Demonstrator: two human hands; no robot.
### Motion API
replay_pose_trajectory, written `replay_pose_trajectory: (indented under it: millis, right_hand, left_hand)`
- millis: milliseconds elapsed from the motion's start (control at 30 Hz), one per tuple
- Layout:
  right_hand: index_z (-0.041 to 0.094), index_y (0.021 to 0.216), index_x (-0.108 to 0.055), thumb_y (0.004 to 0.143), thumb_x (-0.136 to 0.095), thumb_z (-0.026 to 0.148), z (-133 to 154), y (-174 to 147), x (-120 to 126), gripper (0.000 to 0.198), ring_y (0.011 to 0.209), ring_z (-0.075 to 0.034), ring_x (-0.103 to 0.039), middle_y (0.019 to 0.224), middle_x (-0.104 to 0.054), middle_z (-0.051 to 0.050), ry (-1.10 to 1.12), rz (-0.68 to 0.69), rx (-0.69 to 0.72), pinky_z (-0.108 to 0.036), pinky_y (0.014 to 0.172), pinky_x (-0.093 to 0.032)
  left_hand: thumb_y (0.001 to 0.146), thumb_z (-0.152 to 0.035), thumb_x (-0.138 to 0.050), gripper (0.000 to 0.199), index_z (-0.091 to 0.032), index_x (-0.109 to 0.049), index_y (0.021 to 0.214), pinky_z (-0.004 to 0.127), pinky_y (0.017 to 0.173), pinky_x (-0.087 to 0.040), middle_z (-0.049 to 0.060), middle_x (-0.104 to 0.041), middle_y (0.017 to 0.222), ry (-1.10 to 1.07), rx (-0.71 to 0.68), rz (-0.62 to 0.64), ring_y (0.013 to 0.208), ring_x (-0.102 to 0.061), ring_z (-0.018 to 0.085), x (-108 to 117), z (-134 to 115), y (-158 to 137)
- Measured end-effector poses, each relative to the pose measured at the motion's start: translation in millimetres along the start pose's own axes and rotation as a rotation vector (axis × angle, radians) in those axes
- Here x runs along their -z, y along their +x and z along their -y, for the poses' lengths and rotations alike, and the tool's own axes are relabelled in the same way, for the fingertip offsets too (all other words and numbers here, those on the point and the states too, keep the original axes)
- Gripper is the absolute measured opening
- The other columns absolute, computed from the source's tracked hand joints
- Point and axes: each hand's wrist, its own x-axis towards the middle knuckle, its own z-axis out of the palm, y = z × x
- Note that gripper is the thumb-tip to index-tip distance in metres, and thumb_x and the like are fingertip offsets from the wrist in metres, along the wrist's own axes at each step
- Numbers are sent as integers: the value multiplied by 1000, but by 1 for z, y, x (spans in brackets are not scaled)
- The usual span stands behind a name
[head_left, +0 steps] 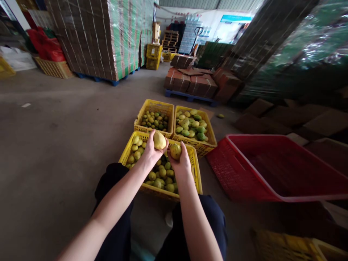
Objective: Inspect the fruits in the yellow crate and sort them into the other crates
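Note:
My left hand (152,149) is closed around a pale yellow lemon (159,140), raised above the near yellow crate (198,172). Beside it, my right hand (182,162) grips a smaller yellow-green lemon (175,151) with darker marks on its skin. The two held fruits are close together but apart. Below both hands, the near crate holds many yellow and green lemons (162,173), partly covered by my forearms. Behind it stand a left yellow crate (139,117) with smaller, greener fruit and a right yellow crate (210,139) with larger yellow and green fruit.
A large red crate (231,170) stands to the right, and part of another yellow crate (288,246) shows at lower right. Ahead, flattened cartons (190,83) lie on a blue pallet (187,96). Tall wrapped stacks (89,40) rise on both sides. One loose fruit (220,116) lies on the floor.

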Motion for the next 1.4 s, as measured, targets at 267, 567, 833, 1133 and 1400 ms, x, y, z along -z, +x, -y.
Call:
replay_pose_trajectory:
  millis: [267,567,833,1133,1400]
  right_hand:
    - [17,76,-63,87,-65,32,4,3,4,18,45,-9,-57,62,-69,-2,-94,185,-57,-14,39,-45]
    - [17,78,-62,97,-47,45,11,-11,-1,37,42,-11,-55,55,-65,-3,-95,143,-63,-16,36,-44]
    - [20,78,-59,87,-57,37,10,-5,4,19,52,-13,-62,62,-65,-3,5,135,-73,-20,45,-53]
    - [21,67,-56,81,-64,23,21,-28,0,16,47,-9,-57,55,-60,3,101,136,-136,-16,42,-49]
    - [22,53,-49,79,-55,27,23,-54,-1,27,40,-12,-52,48,-55,2,-70,291,151,-22,35,-39]
  left_hand:
    - [92,-40,-68,23,-19,-67,102,30,66,-63,5,-68,81,111,4,-50,77,-70,19,-2,-3,1]
    - [99,-19,-42,30,-15,-69,112,31,66,-61,3,-65,67,81,60,14,59,-65,16,-6,-11,-5]
    - [95,-37,-44,39,-13,-69,113,31,58,-59,8,-69,71,-18,55,166,63,-68,20,4,-11,-1]
    - [96,-33,-45,34,-15,-66,76,24,43,-48,4,-62,59,308,75,377,48,-59,15,-5,-16,-11]
    - [84,-23,-55,38,-14,-64,48,24,47,-44,7,-60,47,723,-205,662,44,-59,16,5,-9,-13]
